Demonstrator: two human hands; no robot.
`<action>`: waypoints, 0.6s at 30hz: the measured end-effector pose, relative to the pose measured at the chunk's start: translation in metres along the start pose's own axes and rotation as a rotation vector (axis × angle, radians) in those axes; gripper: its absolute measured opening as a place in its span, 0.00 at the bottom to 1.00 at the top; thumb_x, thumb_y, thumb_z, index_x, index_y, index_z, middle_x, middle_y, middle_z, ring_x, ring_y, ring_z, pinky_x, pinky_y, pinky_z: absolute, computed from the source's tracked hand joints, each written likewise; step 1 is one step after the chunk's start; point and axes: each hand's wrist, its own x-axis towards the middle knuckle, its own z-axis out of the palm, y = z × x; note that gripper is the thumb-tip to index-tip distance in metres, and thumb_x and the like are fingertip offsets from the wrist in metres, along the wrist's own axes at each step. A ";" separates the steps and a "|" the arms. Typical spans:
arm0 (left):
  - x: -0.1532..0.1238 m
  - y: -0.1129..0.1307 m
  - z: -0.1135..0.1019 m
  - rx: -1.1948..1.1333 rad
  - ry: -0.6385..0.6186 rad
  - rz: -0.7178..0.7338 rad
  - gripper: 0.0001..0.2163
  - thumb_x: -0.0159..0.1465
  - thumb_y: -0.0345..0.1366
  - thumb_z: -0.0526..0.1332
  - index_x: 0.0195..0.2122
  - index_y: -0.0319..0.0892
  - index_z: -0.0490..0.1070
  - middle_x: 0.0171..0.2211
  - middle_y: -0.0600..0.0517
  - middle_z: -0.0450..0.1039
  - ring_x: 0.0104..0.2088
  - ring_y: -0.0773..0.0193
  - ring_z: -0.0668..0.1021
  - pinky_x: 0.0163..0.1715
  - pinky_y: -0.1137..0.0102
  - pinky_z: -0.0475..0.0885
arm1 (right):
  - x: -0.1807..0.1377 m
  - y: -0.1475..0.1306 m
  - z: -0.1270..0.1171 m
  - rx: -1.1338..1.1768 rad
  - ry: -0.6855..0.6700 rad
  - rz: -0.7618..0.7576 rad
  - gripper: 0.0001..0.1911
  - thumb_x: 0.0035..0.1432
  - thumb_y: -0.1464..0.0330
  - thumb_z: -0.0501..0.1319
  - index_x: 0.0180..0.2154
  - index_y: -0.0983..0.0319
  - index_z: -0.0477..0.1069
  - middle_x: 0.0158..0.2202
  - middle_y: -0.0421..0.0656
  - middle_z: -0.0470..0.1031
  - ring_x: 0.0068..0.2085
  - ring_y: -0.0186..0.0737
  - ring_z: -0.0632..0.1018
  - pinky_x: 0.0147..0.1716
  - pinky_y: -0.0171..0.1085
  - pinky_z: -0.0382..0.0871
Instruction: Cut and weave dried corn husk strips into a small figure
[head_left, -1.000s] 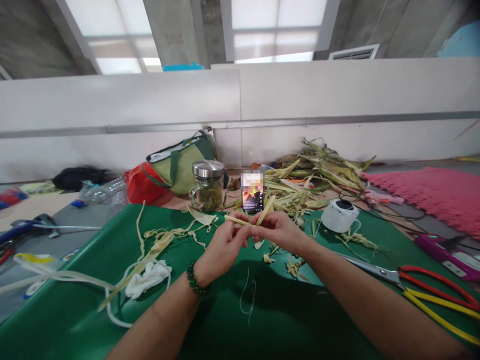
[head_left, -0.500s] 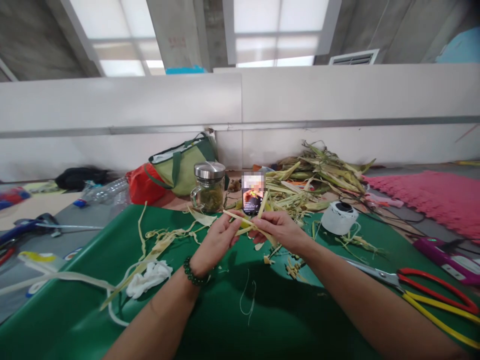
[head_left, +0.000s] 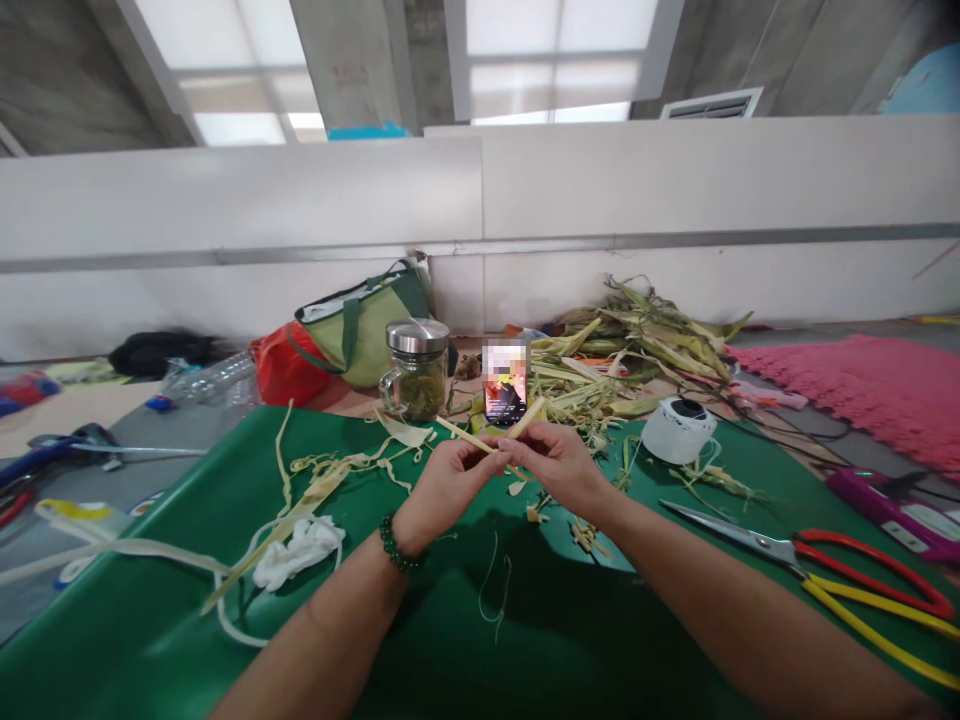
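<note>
My left hand (head_left: 456,483) and my right hand (head_left: 559,462) meet over the green mat (head_left: 450,640). Pale corn husk strips (head_left: 466,436) are pinched between the fingers and thumbs of both. One strip points up and left from my left hand, another up and right from my right hand, and they cross where the fingertips come together. The crossing itself is mostly covered by my fingers. Just behind the hands a phone (head_left: 506,400) stands upright with a lit screen. A green bead bracelet sits on my left wrist.
A glass mug (head_left: 417,385) with a metal lid stands behind the mat's far edge. Dried husks (head_left: 645,335) pile up at the back. On the right lie a white thread spool (head_left: 679,440) and large scissors (head_left: 787,552). White cloth (head_left: 300,555) and loose strips lie left.
Both hands have drawn closer together, covering more of the crossed strips. My right hand has shifted slightly left, and the scissor blades show more fully. The phone's picture has changed.
</note>
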 end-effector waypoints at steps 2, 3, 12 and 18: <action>0.000 0.000 0.001 0.014 0.013 0.058 0.11 0.55 0.42 0.63 0.28 0.38 0.76 0.28 0.49 0.76 0.31 0.62 0.73 0.32 0.71 0.68 | 0.000 -0.002 0.001 0.039 0.009 0.027 0.15 0.52 0.57 0.61 0.25 0.64 0.72 0.19 0.38 0.67 0.22 0.31 0.65 0.20 0.31 0.59; 0.001 0.000 0.001 0.017 0.006 0.070 0.11 0.55 0.42 0.63 0.28 0.38 0.76 0.28 0.49 0.76 0.30 0.62 0.73 0.32 0.70 0.68 | 0.000 -0.002 0.001 0.057 0.020 0.038 0.16 0.51 0.57 0.61 0.24 0.63 0.72 0.19 0.38 0.67 0.21 0.30 0.65 0.20 0.31 0.59; -0.003 -0.004 0.004 0.071 0.025 0.108 0.11 0.56 0.42 0.63 0.30 0.38 0.77 0.28 0.48 0.76 0.31 0.60 0.75 0.32 0.69 0.69 | -0.007 -0.004 -0.003 -0.051 0.075 -0.026 0.16 0.50 0.58 0.62 0.23 0.64 0.76 0.18 0.41 0.71 0.21 0.32 0.68 0.19 0.31 0.59; -0.007 0.001 -0.001 0.154 0.014 0.097 0.10 0.58 0.41 0.61 0.27 0.39 0.76 0.27 0.48 0.76 0.29 0.62 0.75 0.30 0.71 0.68 | -0.005 -0.007 -0.006 0.105 0.059 0.033 0.17 0.49 0.58 0.64 0.19 0.64 0.73 0.17 0.41 0.70 0.19 0.30 0.66 0.17 0.31 0.59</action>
